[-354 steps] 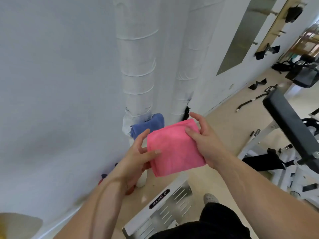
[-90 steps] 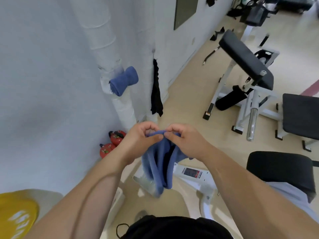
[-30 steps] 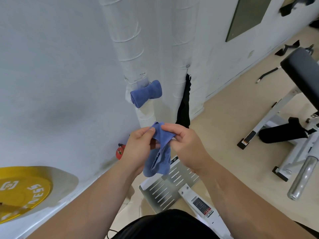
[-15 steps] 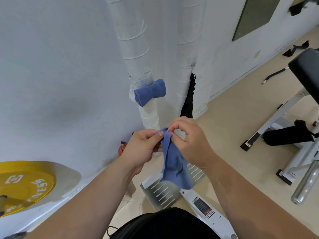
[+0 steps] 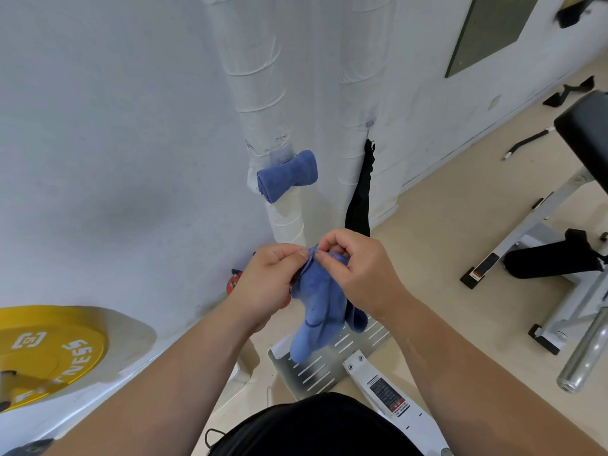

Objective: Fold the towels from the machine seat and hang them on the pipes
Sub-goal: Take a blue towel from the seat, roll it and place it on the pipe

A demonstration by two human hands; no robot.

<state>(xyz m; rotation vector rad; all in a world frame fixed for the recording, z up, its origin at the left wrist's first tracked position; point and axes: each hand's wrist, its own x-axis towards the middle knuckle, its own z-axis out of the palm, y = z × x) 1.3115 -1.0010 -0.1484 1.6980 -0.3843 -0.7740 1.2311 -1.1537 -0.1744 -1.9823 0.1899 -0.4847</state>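
Both hands are closed on the same blue towel. The left hand and the right hand meet at its top edge. The left fingers pinch this edge from the left side, and the right fingers are curled and pinch it from the right, so the two pinches almost touch.

Below the pinches the towel hangs free, bunched and not yet flat. Its long axis runs down toward the metal footplate of the machine, without touching it as far as I can see. I judge that the fold is only started.

The pipes stand ahead of the hands and higher up. The left pipe already carries a folded blue towel lying across it, up and a little to the left of the pinches, so the left hand is the nearer one to it. The right pipe rises almost straight beyond the right hand, with a black cloth hanging beside it.

For writing, the yellow weight plate shows a square logo and white letters ending in "NESS", probably "FITNESS". The label on the white machine frame is too small to read.
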